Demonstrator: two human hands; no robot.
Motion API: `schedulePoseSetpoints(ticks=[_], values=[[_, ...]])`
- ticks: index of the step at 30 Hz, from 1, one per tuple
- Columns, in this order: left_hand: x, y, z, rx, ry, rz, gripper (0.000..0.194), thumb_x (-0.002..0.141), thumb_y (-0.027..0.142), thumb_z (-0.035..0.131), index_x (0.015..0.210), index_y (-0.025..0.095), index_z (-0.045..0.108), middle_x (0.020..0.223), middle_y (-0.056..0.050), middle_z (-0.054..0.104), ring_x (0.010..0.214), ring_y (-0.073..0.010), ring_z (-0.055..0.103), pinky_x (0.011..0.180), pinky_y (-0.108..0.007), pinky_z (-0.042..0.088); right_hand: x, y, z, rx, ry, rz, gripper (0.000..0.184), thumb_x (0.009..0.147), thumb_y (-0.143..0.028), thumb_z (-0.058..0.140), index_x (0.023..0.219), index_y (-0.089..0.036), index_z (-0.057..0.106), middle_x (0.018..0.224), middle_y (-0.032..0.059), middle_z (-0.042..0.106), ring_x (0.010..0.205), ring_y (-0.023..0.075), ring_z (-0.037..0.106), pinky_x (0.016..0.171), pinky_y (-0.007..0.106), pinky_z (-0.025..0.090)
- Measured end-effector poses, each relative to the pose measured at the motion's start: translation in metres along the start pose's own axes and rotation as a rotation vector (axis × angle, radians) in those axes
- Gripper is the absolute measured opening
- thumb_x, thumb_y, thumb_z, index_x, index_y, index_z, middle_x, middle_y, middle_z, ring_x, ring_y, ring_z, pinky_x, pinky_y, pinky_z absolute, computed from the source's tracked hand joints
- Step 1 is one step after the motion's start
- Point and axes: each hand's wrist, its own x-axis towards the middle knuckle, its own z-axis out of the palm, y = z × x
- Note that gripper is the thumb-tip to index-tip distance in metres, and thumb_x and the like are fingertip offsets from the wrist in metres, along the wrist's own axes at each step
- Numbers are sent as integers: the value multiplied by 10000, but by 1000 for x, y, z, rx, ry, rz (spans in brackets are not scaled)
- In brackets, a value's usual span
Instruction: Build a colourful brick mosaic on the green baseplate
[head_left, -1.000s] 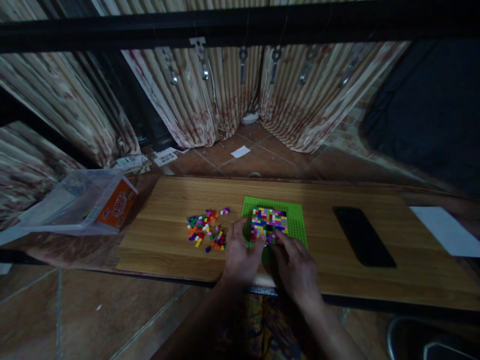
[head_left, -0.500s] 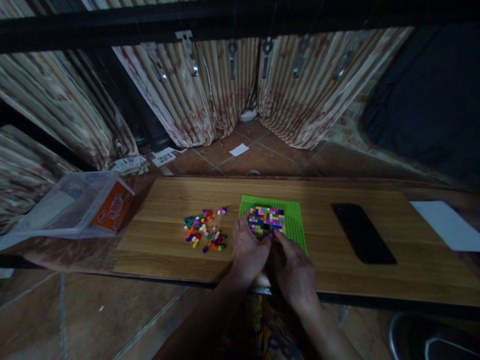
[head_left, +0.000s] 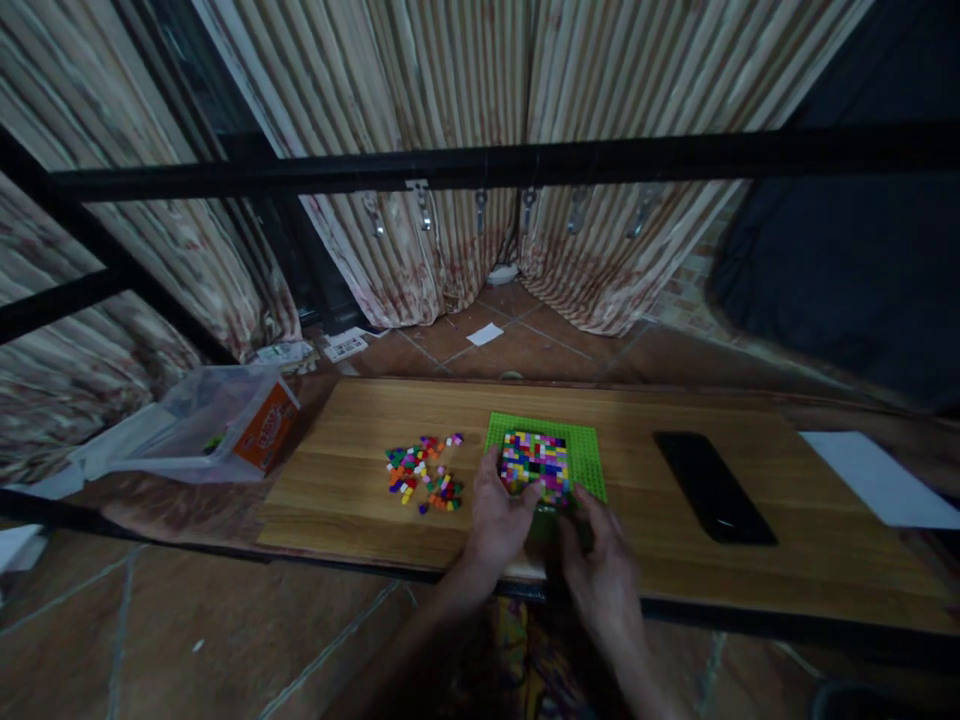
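Note:
A green studded baseplate (head_left: 587, 455) lies on the wooden table. Small bricks of many colours form a block of rows (head_left: 536, 462) on it. My left hand (head_left: 497, 518) rests at the left side of the plate, index finger along the bricks' left edge and thumb near their lower edge, with the two spread apart. Just off the block's lower right corner is my right hand (head_left: 602, 550), its fingers apart and no brick visible in them. My hands cover part of the plate's near side. A loose pile of coloured bricks (head_left: 420, 468) lies to the left.
A black phone-like slab (head_left: 712, 487) lies on the table's right part, with a white sheet (head_left: 877, 475) beyond it. At the left stands a clear plastic box (head_left: 217, 420) with an orange label. Dark metal bars (head_left: 480, 165) and striped curtains (head_left: 420, 90) are ahead.
The view has tilted upward and shifted slightly. My right hand has drawn back from the bricks' lower edge, away from my left thumb, and its fingers have parted. The left hand keeps its place.

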Motion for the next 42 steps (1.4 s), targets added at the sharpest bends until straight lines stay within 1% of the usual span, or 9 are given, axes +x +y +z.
schedulePoseSetpoints(ticks=[3,8,11,17,22,26,31,35,42], values=[[-12,-5,-8,0,-28,-6,503,787,256,584,1270,155,480,1335,-142,531,1282,-255,462,1084,-405,364,2,15,-1,71,3,103,447,851,-316,498,1272,-165,505,1118,128,650,962,234,647,814,406,538],[-30,-10,-19,-18,-107,2,519,753,126,545,1264,207,505,1294,-105,577,1288,-240,460,1090,-401,357,17,30,5,305,-127,28,455,813,-228,501,1265,-189,512,1142,108,663,1007,215,648,876,421,527],[-37,-10,-22,-90,-170,-23,529,736,107,529,1256,206,519,1301,-106,574,1287,-240,464,1058,-385,396,24,33,6,366,-95,0,447,796,-198,497,1242,-185,537,1110,110,680,992,218,658,868,431,535],[-56,-17,-33,-181,-197,-66,559,722,111,544,1273,193,508,1370,-122,513,1305,-227,441,1083,-379,360,37,5,-3,52,66,-99,469,855,-208,428,1320,-200,481,1275,113,580,1178,235,554,978,461,467],[-77,-27,-54,-184,-180,-89,456,738,210,616,1189,151,579,1263,-147,593,1147,-228,574,992,-347,450,42,-34,16,-214,-97,-388,556,899,-377,471,1396,-139,398,1422,151,449,1368,277,324,1108,507,289],[-85,-28,-77,-178,-94,-96,323,741,304,649,1023,146,665,1037,-114,700,942,-206,654,873,-316,512,36,-25,37,-310,-200,-490,638,873,-426,514,1415,-126,364,1479,160,359,1387,279,286,1121,506,249],[-80,-34,-111,-158,45,-66,232,739,321,634,896,158,681,898,-65,723,846,-188,667,819,-311,528,36,-10,38,-305,-188,-557,574,893,-448,470,1392,-172,405,1467,133,389,1364,266,332,1104,507,273],[-70,-42,-133,-49,129,-75,222,763,267,587,939,159,668,896,-60,716,829,-179,668,810,-301,526,25,-33,38,-308,-99,-527,477,913,-392,439,1318,-143,487,1401,149,463,1312,297,384,1071,517,305],[-47,-35,-145,504,119,52,322,803,155,514,1108,183,615,1051,-89,667,969,-216,629,884,-337,470,-7,-76,67,-313,-224,-512,251,902,-213,434,1039,-188,643,1033,104,643,960,260,564,864,411,448]])
